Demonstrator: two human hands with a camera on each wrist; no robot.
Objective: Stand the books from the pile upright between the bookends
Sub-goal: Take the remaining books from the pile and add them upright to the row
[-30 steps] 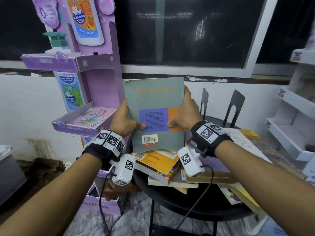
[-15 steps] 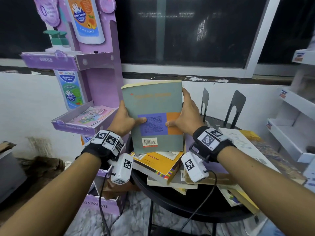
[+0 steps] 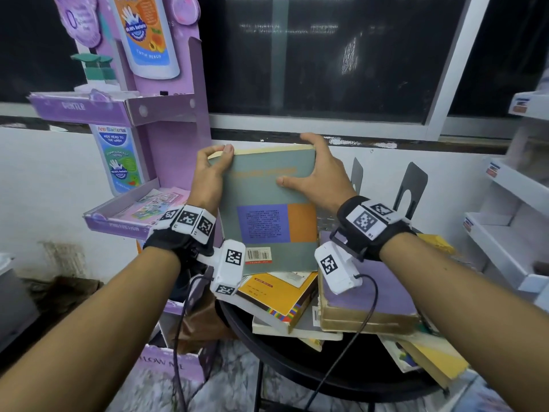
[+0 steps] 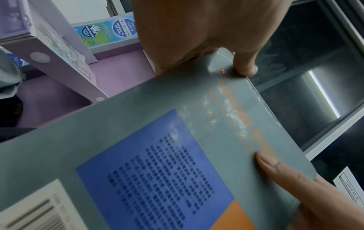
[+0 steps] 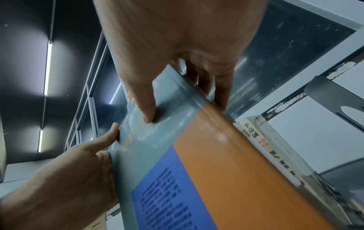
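Grey-green book (image 3: 269, 209): held upright in the air above the pile, back cover toward the person, long axis near vertical, top edge up and leaning slightly away; spine on the right side.
Cover: a blue text panel and an orange block at mid-height, a white barcode label near the lower edge, a faded orange title line near the top, too worn to read.
Left hand (image 3: 209, 173): grips the book's upper left corner, thumb curled onto the cover, fingers behind.
Right hand (image 3: 318, 176): grasps the upper right corner, thumb lying on the cover, fingers wrapped over the top and the spine.
Pile (image 3: 300, 304): books lying flat and askew at the near edge of the round black worktop (image 3: 297, 361); a yellow book on top, a thick purple-covered one to its right.
Bookends (image 3: 411, 191): two dark metal uprights at the far edge of the worktop, behind the right hand.
Purple display stand (image 3: 175, 120): left of the worktop; readable words are "Anti-Bacterial", "KIDS HEAD TO TOE WASH", "GENTLE", "CUTIE PEACH".
White shelves (image 3: 511, 209): at the right.
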